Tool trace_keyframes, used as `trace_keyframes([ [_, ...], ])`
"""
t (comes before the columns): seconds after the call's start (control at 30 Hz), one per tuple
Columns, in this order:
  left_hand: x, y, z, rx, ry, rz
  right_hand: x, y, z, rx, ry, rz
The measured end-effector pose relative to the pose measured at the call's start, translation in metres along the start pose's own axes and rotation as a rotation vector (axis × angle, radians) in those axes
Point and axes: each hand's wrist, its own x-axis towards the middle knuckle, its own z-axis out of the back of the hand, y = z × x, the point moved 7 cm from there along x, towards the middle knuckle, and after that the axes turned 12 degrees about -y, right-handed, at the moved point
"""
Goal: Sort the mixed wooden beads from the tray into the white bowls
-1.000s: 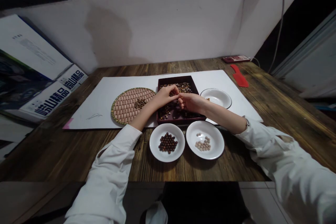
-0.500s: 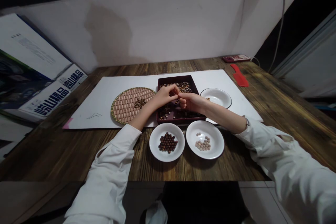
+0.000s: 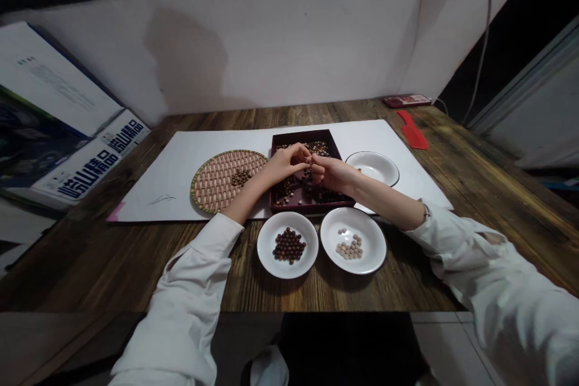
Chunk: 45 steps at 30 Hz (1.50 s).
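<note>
My left hand (image 3: pixel 286 163) and my right hand (image 3: pixel 333 174) meet at the fingertips above a dark red tray (image 3: pixel 312 207) of mixed beads (image 3: pixel 319 148). Both are closed, fingers curled in a pinch; whatever small thing is between them is too small to make out. Below the tray, a white dish (image 3: pixel 266 259) holds dark brown beads (image 3: pixel 289 246). Beside it another white dish (image 3: pixel 377 253) contains pale beads (image 3: pixel 350 248). Left of the tray, olive-brown beads (image 3: pixel 241 177) lie on a round woven mat (image 3: pixel 212 184). My right forearm partly covers a third white dish (image 3: pixel 377 167).
Under the tray and mat lies a white board (image 3: pixel 154 175) on the wooden table (image 3: pixel 244 295). A red scoop-like tool (image 3: pixel 412 131) and a phone (image 3: pixel 407 101) with a cable are at the back right. Printed boxes (image 3: pixel 85 172) stand at the left.
My fingers have shifted slightly at the point where they meet, and the right fingers curl a little differently. Dishes, tray and mat stay where they were.
</note>
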Motion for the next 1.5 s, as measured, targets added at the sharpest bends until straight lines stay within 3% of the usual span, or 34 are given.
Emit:
trace_keyframes([
  [0.73,-0.001,0.01,-0.007,0.193,0.112,-0.01,-0.007,-0.002,-0.004,0.002,-0.044,-0.08],
  [1.0,-0.002,0.006,-0.008,0.289,0.129,-0.036,-0.003,-0.001,-0.004,0.014,-0.018,-0.045],
  [1.23,-0.002,0.005,-0.008,0.333,0.134,-0.037,-0.005,0.001,-0.001,0.009,-0.078,-0.016],
  [1.5,-0.003,0.003,-0.007,0.339,0.152,-0.013,-0.005,-0.003,-0.005,-0.046,0.048,-0.051],
])
